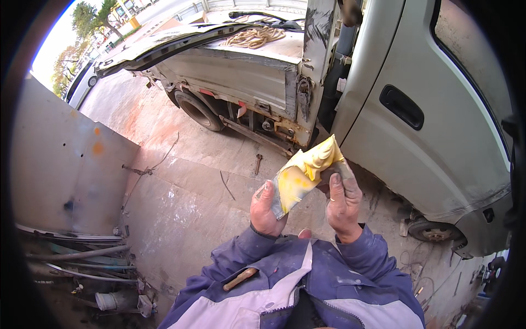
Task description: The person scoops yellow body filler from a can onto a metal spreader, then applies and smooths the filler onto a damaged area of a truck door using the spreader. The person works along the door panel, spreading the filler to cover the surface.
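My left hand (265,209) is closed on the lower left edge of a flat plate (292,189), its thumb up along the side. Yellow putty with deeper orange-yellow streaks covers the plate's face. My right hand (344,203) is closed at the upper right, gripping what looks like a flat putty spreader (346,169). A thick, folded mass of yellow putty (319,157) lies where the two flat pieces meet. The fingers behind the pieces are largely hidden. Both hands are in front of my chest, above the concrete floor.
A truck's pale cab door (422,131) stands to the right, its cargo bed (241,79) ahead with a coiled rope (253,37). A large metal panel (66,148) stands at left above several pipes (82,255). A bolt-like metal piece (258,164) lies on the floor.
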